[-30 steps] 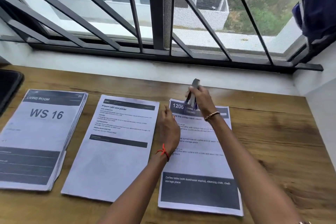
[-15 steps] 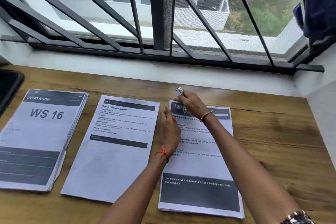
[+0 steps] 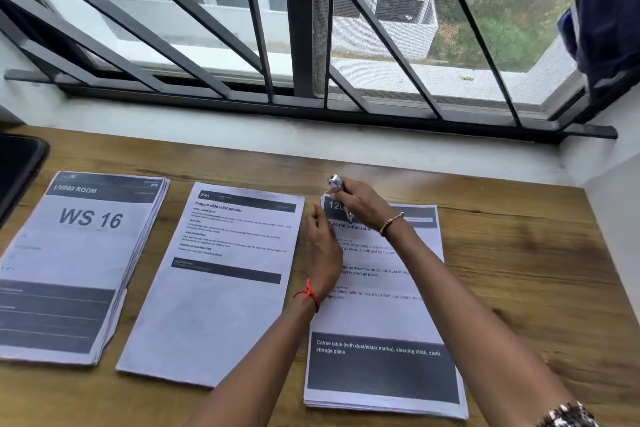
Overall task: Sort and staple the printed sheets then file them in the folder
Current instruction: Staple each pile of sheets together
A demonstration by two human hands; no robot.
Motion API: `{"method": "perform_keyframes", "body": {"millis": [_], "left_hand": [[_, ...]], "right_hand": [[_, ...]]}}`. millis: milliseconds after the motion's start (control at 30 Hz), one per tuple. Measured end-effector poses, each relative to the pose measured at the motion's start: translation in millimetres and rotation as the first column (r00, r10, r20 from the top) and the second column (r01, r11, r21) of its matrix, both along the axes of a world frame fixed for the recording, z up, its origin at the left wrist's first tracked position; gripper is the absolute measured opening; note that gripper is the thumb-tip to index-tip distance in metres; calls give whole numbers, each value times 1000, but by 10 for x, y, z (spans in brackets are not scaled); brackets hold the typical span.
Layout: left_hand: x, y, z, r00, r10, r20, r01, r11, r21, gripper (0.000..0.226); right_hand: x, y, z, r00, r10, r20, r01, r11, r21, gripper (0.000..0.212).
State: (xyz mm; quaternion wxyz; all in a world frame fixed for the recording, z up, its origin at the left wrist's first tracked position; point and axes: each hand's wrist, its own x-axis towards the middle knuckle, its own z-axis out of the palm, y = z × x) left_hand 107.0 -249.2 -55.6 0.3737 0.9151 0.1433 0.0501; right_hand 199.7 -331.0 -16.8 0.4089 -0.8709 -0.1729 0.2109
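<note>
- On my feed the right hand [image 3: 360, 207] is at the top left corner of the right stack [image 3: 381, 319] — its fingers are curled round the stapler [image 3: 335, 183].
- The stapler's silver end sticks out past the far edge of the paper. The rest lies over the dark header by a number starting "120". I cannot tell whether the sheets are in its mouth.
- The left hand [image 3: 323, 250] rests along the left edge of the same stack. Its fingers are straight and released, grasping nothing, just beside the right hand.
- The right stack lies flat on the table [image 3: 526, 270].
- The middle stack [image 3: 214, 308], headed "Prepare cold relief powder", lies just beside it.
- The left stack [image 3: 79, 274] is thicker and marked "LIVING ROOM" and "WS 16".
- A dark flat thing [image 3: 17, 166] is cut off at the table's left edge.
- A barred window [image 3: 301, 28] runs behind the table — a blue cloth [image 3: 602, 10] hangs at its right.
</note>
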Motion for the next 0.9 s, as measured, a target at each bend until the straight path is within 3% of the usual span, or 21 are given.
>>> {"method": "perform_keyframes", "body": {"millis": [167,333,433,533,600,667,767,833,900], "left_hand": [[2,53,-11,998,-57,9,57,998,-36,42],[-21,84,-18,995,-80,56,85,992,-93,50],[-15,90,-33,996,-81,44,85,990,-112,49],[-11,97,-37,996,-89,21,91,986,-141,47],[-10,105,-83,997,-77,16,78,987,-141,47],[-2,126,-121,999,-42,17,44,989,-142,47],[24,131,-76,997,70,32,-57,947,-315,25],[66,133,-19,984,174,31,-149,911,-384,22],[103,137,4,971,237,13,-210,883,-419,21]], "right_hand": [[-64,22,52,998,53,41,-52,998,-23,29],[-74,25,37,997,69,45,-67,997,-41,18],[-54,16,15,998,47,36,-47,999,-13,24],[10,12,-84,996,-71,-48,74,994,79,15],[54,6,-88,949,-269,-162,303,921,246,15],[115,-13,-39,843,-405,-354,533,718,448,16],[222,-88,62,698,-315,-643,710,417,567,14],[265,-142,101,663,-239,-710,738,370,564,13],[278,-173,115,668,-218,-712,722,422,548,9]]}}
